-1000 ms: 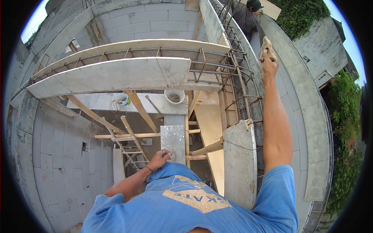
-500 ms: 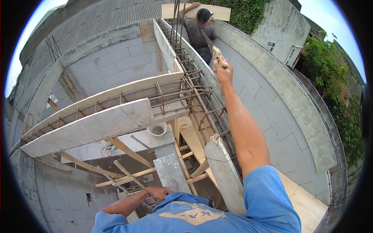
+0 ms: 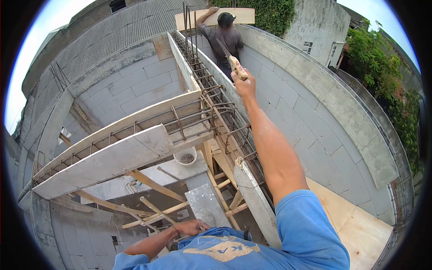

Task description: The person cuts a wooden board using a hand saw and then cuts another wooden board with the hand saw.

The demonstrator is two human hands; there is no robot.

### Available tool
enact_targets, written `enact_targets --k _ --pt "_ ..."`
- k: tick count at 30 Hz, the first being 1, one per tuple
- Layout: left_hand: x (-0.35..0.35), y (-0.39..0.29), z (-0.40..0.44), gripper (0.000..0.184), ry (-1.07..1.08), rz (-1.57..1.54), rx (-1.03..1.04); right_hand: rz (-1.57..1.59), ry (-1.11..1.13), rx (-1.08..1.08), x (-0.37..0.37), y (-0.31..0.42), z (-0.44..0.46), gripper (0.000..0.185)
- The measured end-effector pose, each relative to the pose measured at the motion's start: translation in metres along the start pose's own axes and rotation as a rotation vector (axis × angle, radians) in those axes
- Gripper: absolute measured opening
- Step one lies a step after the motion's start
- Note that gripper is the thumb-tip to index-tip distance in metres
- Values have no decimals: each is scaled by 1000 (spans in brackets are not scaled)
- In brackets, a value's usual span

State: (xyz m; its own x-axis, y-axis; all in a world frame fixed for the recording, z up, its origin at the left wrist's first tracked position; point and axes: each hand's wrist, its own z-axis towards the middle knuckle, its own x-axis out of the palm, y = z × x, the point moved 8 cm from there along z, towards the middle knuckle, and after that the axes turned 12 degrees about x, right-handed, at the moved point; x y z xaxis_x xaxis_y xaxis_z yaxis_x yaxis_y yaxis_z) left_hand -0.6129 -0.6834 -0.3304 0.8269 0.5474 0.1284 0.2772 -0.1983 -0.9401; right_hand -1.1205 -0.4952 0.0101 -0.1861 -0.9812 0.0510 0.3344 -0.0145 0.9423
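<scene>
My right hand (image 3: 245, 85) is stretched far forward, its fingers wrapped round the wooden handle of a hand saw (image 3: 237, 69). The narrow blade points away from me, toward the co-worker (image 3: 228, 45), whose dark shirt is behind it in view. My left hand (image 3: 193, 227) stays low by my waist at the hem of my blue shirt (image 3: 216, 247). Its fingers are curled in, and whatever they may hold is hidden. Below my right arm a grey formwork board (image 3: 253, 198) with a broken top end stands against the steel rebar cage (image 3: 229, 119).
Formwork boards (image 3: 103, 159) flank a rebar beam on the left. A white bucket (image 3: 185, 156) of small dark pieces, probably nails, stands beside a hammer (image 3: 171, 174). Wooden props (image 3: 157, 209) cross the drop below. A plywood sheet (image 3: 355, 229) lies at lower right, beside a block wall (image 3: 306, 112).
The view has shifted slightly, so the scene sits lower and the saw further left. The saw stays in my right hand. The co-worker's body is more upright and the far arm still reaches to the board.
</scene>
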Motion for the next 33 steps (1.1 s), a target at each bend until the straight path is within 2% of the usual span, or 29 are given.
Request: enact_targets --k 3,4,5,9,12,15,17,24,26,29,33 --pt "-1 -9 4 35 -16 167 32 -7 4 -25 1 2 1 22" --pt "-5 -1 5 42 10 214 42 -10 4 -23 1 2 1 22" --pt "-6 7 4 42 10 220 43 -14 6 -18 1 1 0 22" --pt "-3 34 1 44 6 13 -86 -33 -7 -46 1 2 0 21" --pt "3 30 2 42 3 -27 -56 -41 7 -44 1 2 0 22" --pt "4 16 5 34 -8 49 62 -43 -3 -33 1 4 -1 22" --pt "8 2 4 33 -19 195 231 -18 1 12 0 3 -4 21" --pt "7 15 -11 32 -37 199 259 11 -9 45 -1 5 -5 21" --pt "6 8 -16 38 -28 325 271 28 1 44 0 5 -4 21" --pt "8 -6 -19 36 -100 392 267 57 13 44 1 6 -4 22" --pt "13 7 -24 33 -142 262 231 99 27 46 3 7 -7 22"
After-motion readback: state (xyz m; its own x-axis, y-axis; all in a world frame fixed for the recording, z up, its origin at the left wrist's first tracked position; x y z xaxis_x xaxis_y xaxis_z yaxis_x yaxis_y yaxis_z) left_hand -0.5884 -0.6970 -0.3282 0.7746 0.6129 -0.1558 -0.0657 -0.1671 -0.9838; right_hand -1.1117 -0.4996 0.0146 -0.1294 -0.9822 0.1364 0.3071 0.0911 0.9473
